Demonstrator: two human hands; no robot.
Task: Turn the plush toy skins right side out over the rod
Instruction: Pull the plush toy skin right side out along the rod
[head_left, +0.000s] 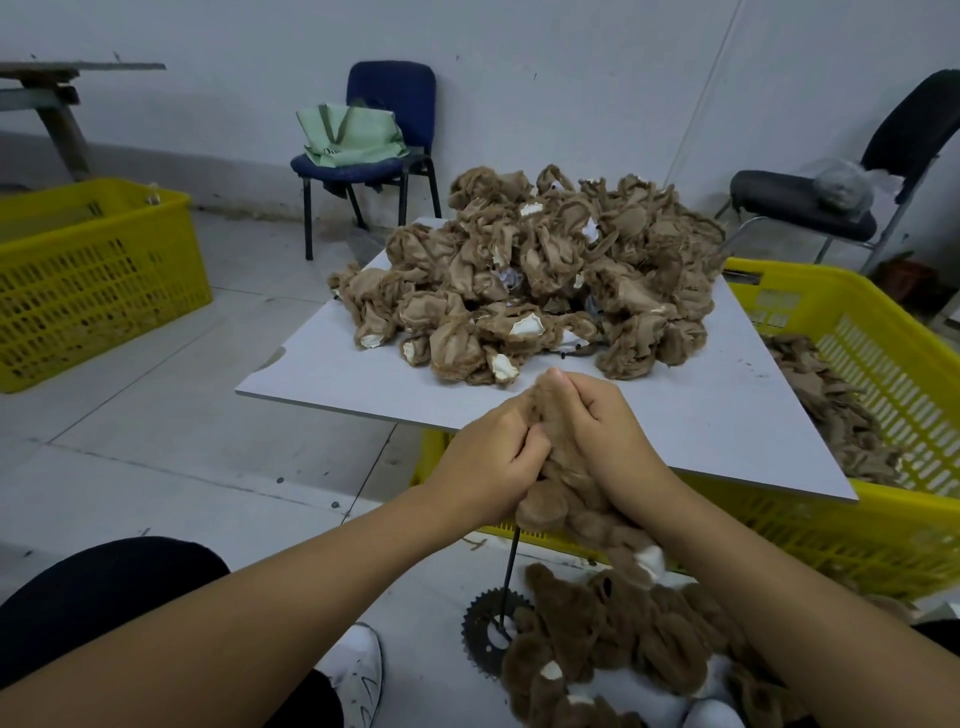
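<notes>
We have both hands closed in a grip on one brown plush skin (558, 467), left hand (493, 462) and right hand (602, 431) working it down over the black rod (510, 566). Just below the grip, furry turned skins (613, 639) heap by the rod's sprocket base (485, 623). Beyond the grip, a far bigger pile of inside-out skins (530, 280) waits on the tabletop (363, 374); we judge most work remains.

Dim, flat indoor light with a cool bluish cast, source not visible. Shadows soft and weak, faint one under the white flat board (675, 431). No glare. Wide-angle bending curves the pale grey wall (571, 78) and the yellow slatted plastic crates (78, 270) near the edges. Forearms at bottom slightly soft; centre sharp.
</notes>
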